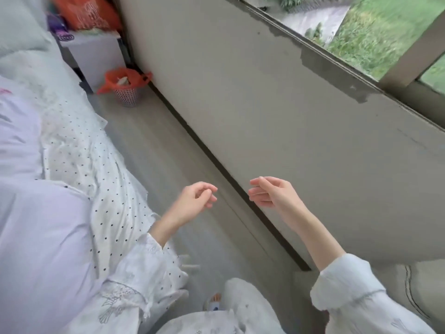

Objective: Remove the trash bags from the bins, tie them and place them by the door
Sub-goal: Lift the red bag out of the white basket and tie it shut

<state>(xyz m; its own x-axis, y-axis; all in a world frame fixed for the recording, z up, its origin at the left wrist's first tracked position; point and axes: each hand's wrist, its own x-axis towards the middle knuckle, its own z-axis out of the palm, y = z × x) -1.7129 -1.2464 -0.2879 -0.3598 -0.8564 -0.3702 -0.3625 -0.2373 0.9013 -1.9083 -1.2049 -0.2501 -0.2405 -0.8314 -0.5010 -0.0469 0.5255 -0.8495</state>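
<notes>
One bin (127,94) is in view, a small perforated basket standing on the floor (154,150) at the far end of a narrow aisle, touching or nearly touching the wall (240,92) on its right and just beside a white cabinet (96,56) on its left. One orange trash bag (122,79) lines it, its edges folded out over the rim, with pale scraps showing inside. A second orange bag (84,14) lies on top of the cabinet, far left. Two hands are raised in the near middle, well apart from the bin: the left hand (196,201) and the right hand (269,191) face each other with a gap between them, each with fingers loosely curled and half open, holding nothing. The aisle runs from near to far between one bed (79,153) with a dotted sheet along the left and the wall with a dark baseboard (204,145) along the right; the floor between them lies open up to the bin. One window (361,32) sits high on the right.
</notes>
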